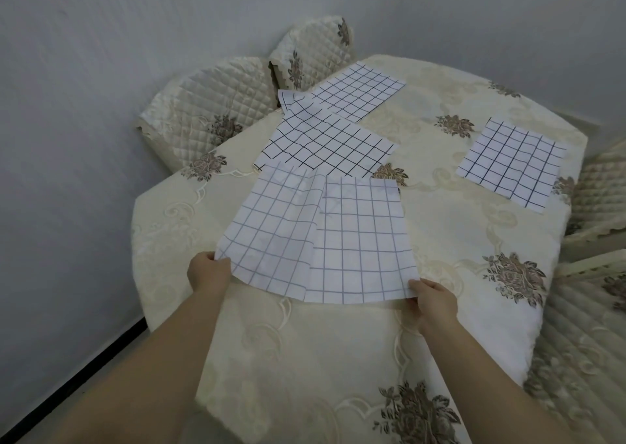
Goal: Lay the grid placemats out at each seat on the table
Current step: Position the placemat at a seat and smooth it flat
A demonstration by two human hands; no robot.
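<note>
Fingers of my left hand [208, 272] pinch the near left corner of a thin white placemat with a fine grey grid [318, 237]; my right hand [435, 299] grips its near right corner, thumb on top; both hands are closed on the mat. It hangs between my hands over the near half of the table, with a soft fold running down its middle; its far edge reaches the next mat, though I cannot tell whether the two touch. The round table [338, 359] wears a cream embroidered tablecloth with brown flower clusters [515, 274]. Just beyond the held mat lies a second white placemat with a bolder black grid [325, 142], flat and turned at an angle; a third grid placemat [359, 93] lies past it at the far edge, its near end overlapped by the second. A fourth grid placemat [511, 166] lies flat at the right side of the table, well apart from the others. Two chairs in quilted cream covers [210, 105] stand side by side at the far left edge; another quilted chair [603, 186] shows at the right; pale grey walls [101, 71] stand behind.
</note>
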